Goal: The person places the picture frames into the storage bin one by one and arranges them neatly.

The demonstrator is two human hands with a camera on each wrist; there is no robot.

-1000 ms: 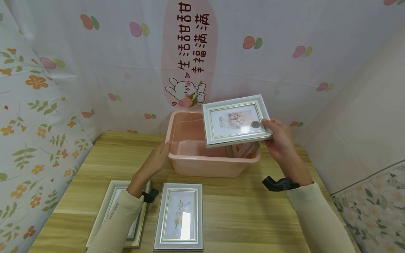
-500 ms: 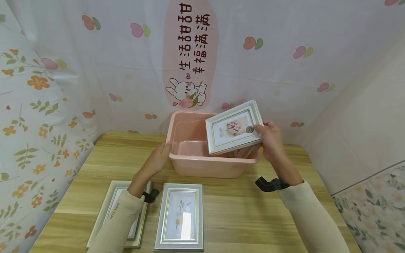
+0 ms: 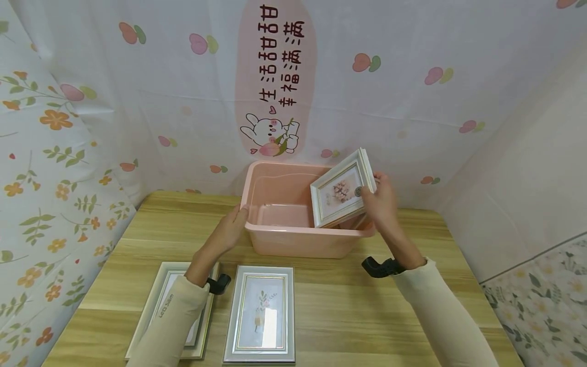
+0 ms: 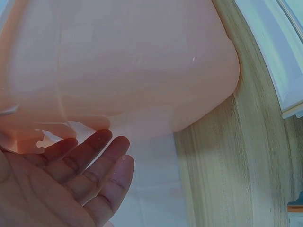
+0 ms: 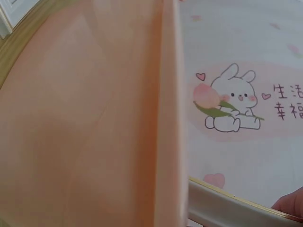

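A pink plastic bin (image 3: 302,242) stands at the back of the table. At its left end, my left hand (image 3: 227,229) holds the rim, with the fingers (image 4: 106,184) on the outer side in the left wrist view. My right hand (image 3: 381,204) grips a white picture frame (image 3: 327,219) by its right edge. This frame has gold inner trim, a flower print and a round dark sticker. It is tilted, its lower part inside the bin's right half. Behind it in the bin, part of another item (image 3: 359,220) shows. The right wrist view shows mostly the bin's wall (image 5: 80,118).
On the wooden table (image 3: 367,316), a white picture frame with a plant print (image 3: 238,316) lies flat in front of the bin. Left of it, a cream frame (image 3: 147,311) lies partly under my left forearm. A patterned cloth backdrop (image 3: 183,102) rises right behind the bin.
My right hand has moved left and lowered the picture frame from above the bin into its right half, tilting it more steeply. The left hand has stayed at the rim.
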